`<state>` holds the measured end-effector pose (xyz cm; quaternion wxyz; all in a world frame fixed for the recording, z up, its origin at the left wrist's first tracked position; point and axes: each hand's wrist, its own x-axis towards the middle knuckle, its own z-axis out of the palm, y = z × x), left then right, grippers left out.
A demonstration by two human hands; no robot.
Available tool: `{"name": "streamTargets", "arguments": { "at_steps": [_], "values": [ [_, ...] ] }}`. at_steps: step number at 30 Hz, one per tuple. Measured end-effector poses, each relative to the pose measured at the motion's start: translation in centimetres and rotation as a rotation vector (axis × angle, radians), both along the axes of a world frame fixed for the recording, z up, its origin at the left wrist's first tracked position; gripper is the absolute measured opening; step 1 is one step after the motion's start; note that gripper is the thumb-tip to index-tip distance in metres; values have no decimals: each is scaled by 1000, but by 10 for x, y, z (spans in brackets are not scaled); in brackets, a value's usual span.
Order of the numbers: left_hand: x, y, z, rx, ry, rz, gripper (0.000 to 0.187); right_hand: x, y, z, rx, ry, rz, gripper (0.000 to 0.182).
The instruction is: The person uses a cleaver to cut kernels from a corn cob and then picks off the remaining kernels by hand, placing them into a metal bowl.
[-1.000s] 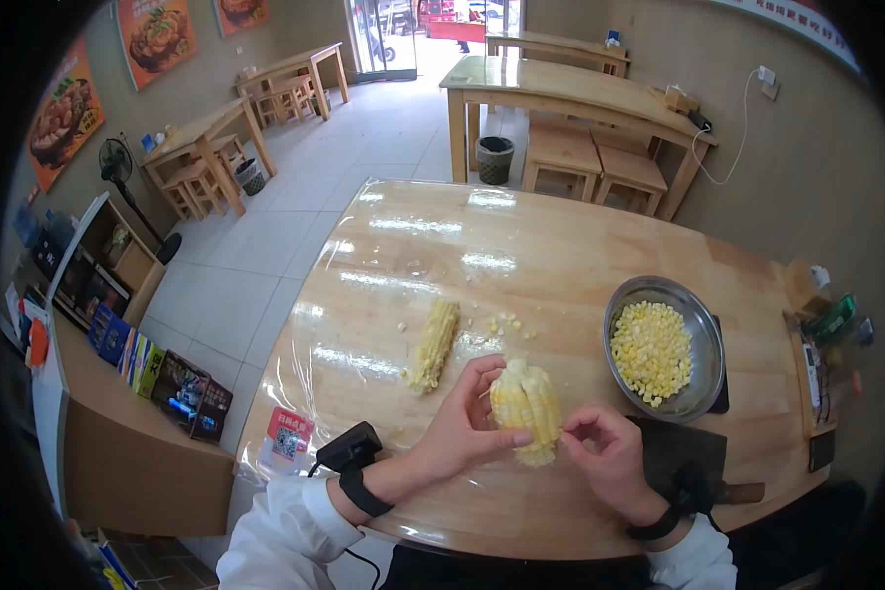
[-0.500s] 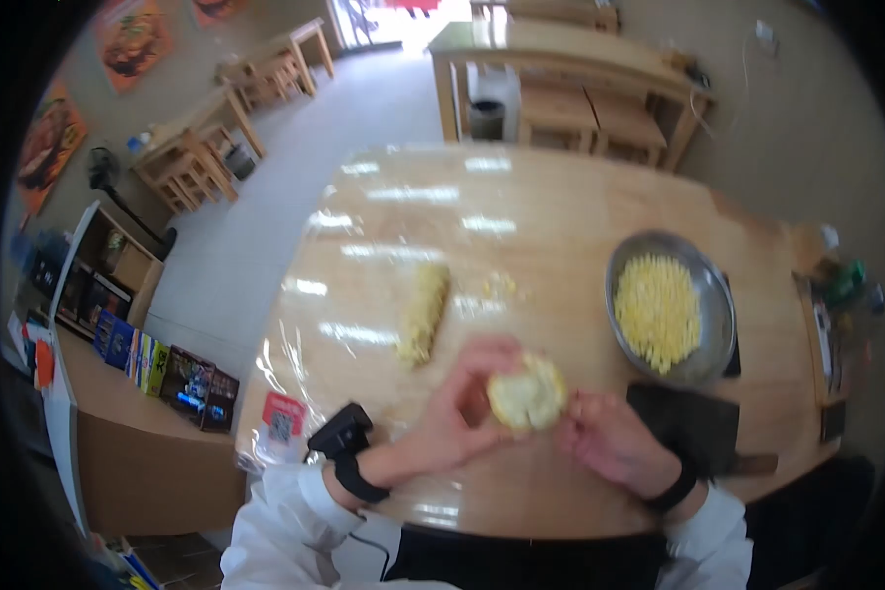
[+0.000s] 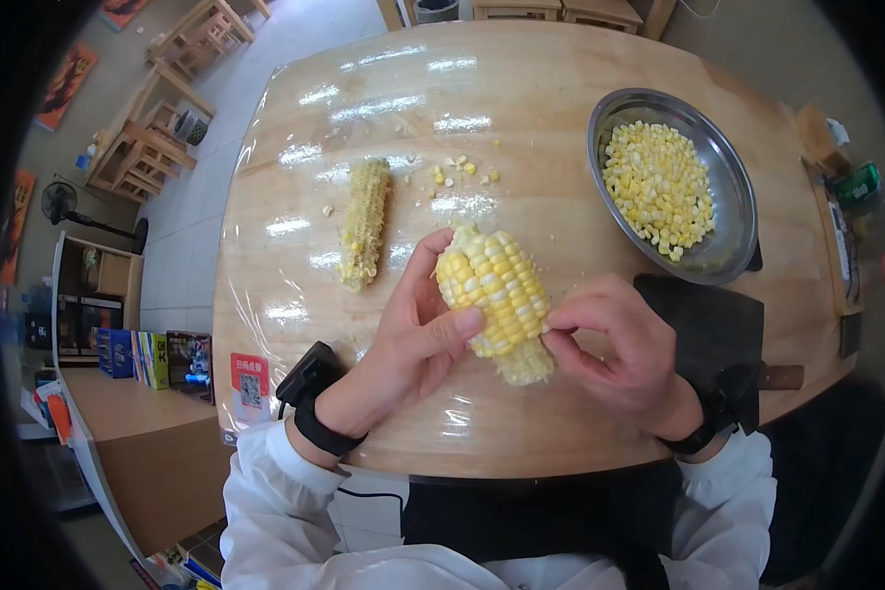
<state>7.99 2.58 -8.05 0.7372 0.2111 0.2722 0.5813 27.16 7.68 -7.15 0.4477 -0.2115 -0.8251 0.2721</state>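
Corn ear [image 3: 495, 295] in your L hand [image 3: 403, 339], above table [image 3: 521, 88].
Your L fingers + thumb grip it; R hand [image 3: 548, 329] at its R edge, thumb + index curled close, can't tell if pinched shut; stripped cob [image 3: 366, 221] to L; loose kernels [image 3: 469, 168] beyond ear; metal bowl [image 3: 733, 211] w/ kernels, far R; cleaver [image 3: 718, 320] by R hand.

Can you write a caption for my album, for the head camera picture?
Left hand holds corn, right hand at its kernels.

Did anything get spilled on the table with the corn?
Yes, a little: loose corn kernels lie scattered on the table near the stripped cob, outside the metal bowl holding the others. Nothing looks broken.
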Motion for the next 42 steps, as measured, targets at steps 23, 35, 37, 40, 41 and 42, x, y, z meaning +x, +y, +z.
{"name": "streamTargets", "arguments": {
  "at_steps": [23, 35, 37, 40, 41, 42],
  "values": [
    [1, -3, 1, -23, 26, 34, 70, 9, 9, 3, -1527, 239, 456, 22],
    [7, -3, -2, 13, 73, -11, 70, 0, -2, -10, -1162, 102, 355, 31],
    [7, -4, -1, 11, 99, -19, 70, 1, -3, -9, -1164, 116, 350, 31],
    [8, -3, -5, 64, 206, -14, 70, 3, -4, -9, -1111, 31, 317, 27],
    [9, -3, -5, 63, 206, -16, 70, 4, -4, -11, -1088, 3, 295, 25],
    [9, -3, -6, 55, 212, -14, 70, 4, -4, -13, -1065, -26, 274, 24]
  ]
}}
